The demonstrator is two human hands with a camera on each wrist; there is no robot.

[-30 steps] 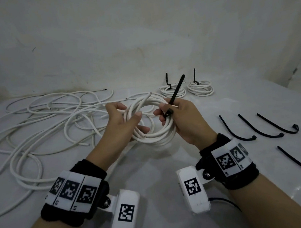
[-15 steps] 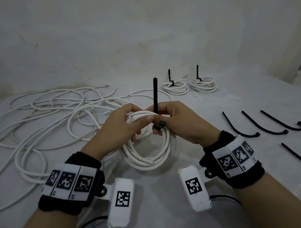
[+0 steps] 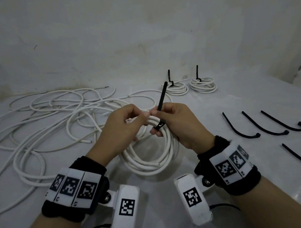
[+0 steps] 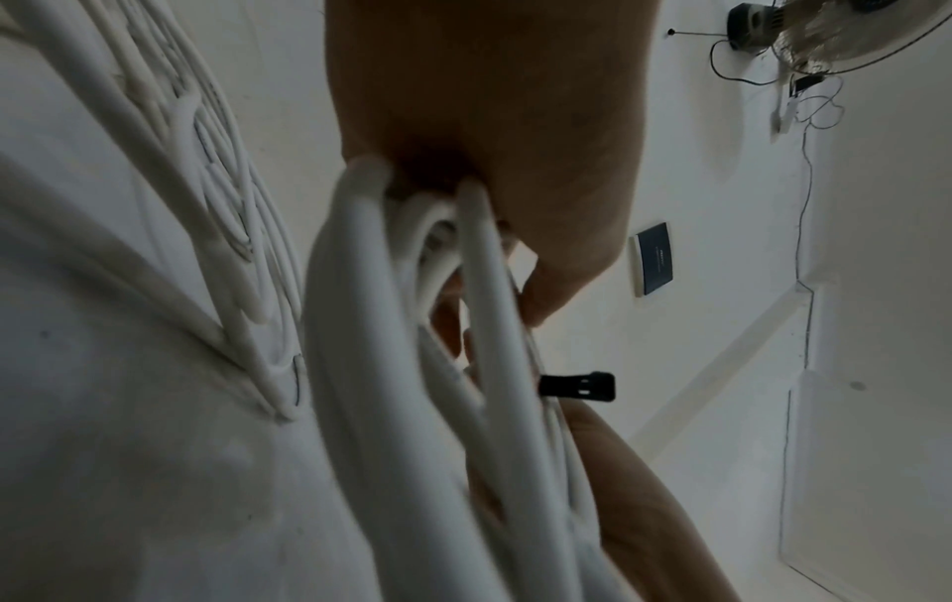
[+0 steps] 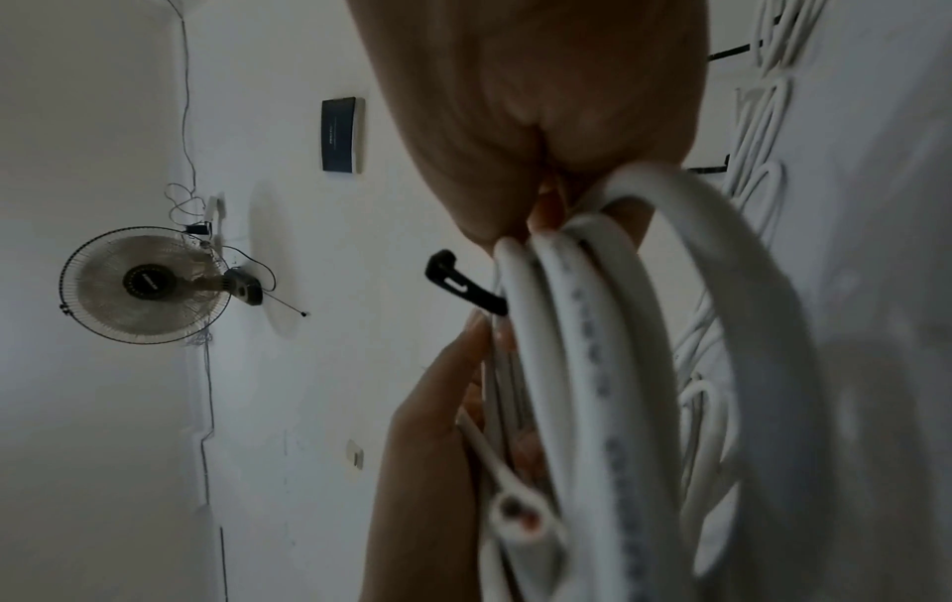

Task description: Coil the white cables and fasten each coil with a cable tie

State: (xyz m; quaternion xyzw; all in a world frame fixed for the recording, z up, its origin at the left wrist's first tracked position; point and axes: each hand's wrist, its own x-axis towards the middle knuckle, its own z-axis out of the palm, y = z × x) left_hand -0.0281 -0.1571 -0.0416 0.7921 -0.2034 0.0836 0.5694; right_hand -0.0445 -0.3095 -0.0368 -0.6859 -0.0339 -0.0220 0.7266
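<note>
While left hand point(image 3: 126, 124) grips white coil point(image 3: 151, 162), right hand point(image 3: 180, 123) pinches black tie point(image 3: 160, 103) w/ coil.

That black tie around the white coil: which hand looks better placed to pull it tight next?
The right hand, probably: it already pinches the cable tie where it wraps the coil. The left hand grips the coil's loops, keeping them bunched.
</note>
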